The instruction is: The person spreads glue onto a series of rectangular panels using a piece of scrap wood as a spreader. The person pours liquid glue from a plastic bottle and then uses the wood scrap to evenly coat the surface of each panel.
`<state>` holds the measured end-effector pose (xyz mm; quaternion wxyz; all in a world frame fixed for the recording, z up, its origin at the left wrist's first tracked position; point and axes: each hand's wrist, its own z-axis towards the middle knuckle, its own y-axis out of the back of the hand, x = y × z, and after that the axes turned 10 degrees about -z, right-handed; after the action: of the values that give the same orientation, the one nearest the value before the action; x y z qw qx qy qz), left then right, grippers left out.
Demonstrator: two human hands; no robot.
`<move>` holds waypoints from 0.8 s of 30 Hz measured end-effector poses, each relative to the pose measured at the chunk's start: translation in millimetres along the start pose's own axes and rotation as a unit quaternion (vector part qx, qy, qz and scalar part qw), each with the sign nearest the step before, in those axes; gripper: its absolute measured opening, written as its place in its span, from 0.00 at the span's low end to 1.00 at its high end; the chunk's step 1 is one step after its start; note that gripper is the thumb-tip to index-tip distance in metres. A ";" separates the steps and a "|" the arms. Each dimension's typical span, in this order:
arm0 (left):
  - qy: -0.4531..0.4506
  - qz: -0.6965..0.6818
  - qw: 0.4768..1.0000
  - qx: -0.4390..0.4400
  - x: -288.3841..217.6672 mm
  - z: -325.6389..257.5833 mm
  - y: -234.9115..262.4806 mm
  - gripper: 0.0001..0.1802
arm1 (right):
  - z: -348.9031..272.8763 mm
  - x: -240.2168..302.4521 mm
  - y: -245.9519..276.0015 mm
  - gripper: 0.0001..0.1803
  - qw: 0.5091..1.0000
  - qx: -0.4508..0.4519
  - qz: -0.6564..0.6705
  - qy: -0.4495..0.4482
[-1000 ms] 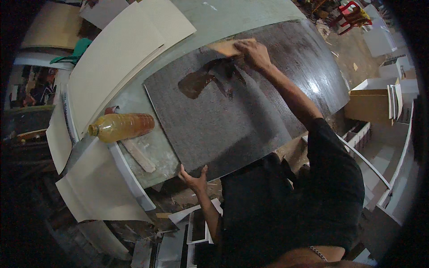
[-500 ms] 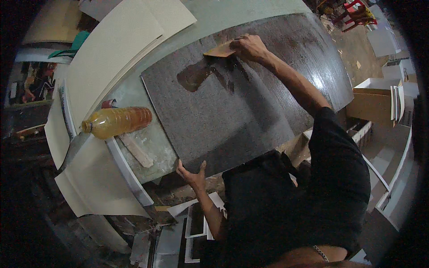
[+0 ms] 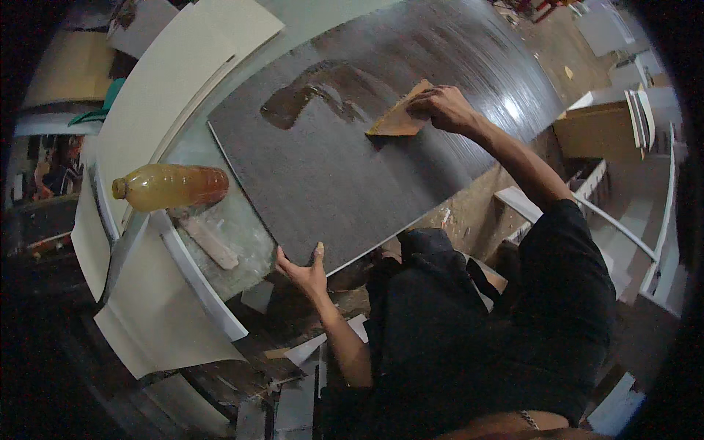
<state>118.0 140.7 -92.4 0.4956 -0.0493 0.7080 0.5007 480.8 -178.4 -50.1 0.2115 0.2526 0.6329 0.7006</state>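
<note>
A large dark grey panel (image 3: 308,183) lies on a pale green work surface (image 3: 253,253). My right hand (image 3: 449,108) is closed around a flat, tan, board-like spreader (image 3: 402,116), whose lower edge rests against the panel near its middle. A thick brown wet patch (image 3: 282,108) is smeared across the panel, left of the spreader. The panel's right part looks glossy and streaked. At the near left corner, my left hand (image 3: 306,277) grips the panel's edge, thumb raised along one side and fingers at the other; the fingertips are partly hidden.
Left of the panel lies a plastic bottle (image 3: 172,185) with amber liquid, beside a narrow flat strip (image 3: 209,242). Large cream sheets (image 3: 180,73) are stacked at the far left. A brown box-like piece (image 3: 598,132) and white boards stand at the right, near the panel's end.
My right hand has drawn the spreader toward me and slightly right, away from the wet patch. The wet patch now reaches further right in streaks. My left hand stays at the corner.
</note>
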 end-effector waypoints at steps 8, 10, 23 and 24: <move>-0.006 -0.085 0.996 -0.006 20.9 3.6 -8.8 0.55 | -148.6 26.1 7.6 0.23 1.000 0.022 -0.004 -0.007; -0.021 -0.094 0.995 -0.008 31.2 6.4 -11.3 0.55 | -178.2 35.8 14.4 0.23 1.000 0.008 -0.009 0.007; -0.005 -0.036 0.999 0.008 19.0 7.0 1.2 0.57 | -249.0 91.5 41.7 0.24 0.981 0.027 0.120 -0.152; -0.005 -0.033 0.999 0.034 9.2 9.8 -1.7 0.57 | -230.4 91.9 52.0 0.26 0.982 -0.015 0.116 -0.152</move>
<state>120.8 151.2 -100.5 0.5165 -0.0530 0.7200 0.4604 266.8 -307.2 -6.9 0.2262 0.4242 0.5496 0.6833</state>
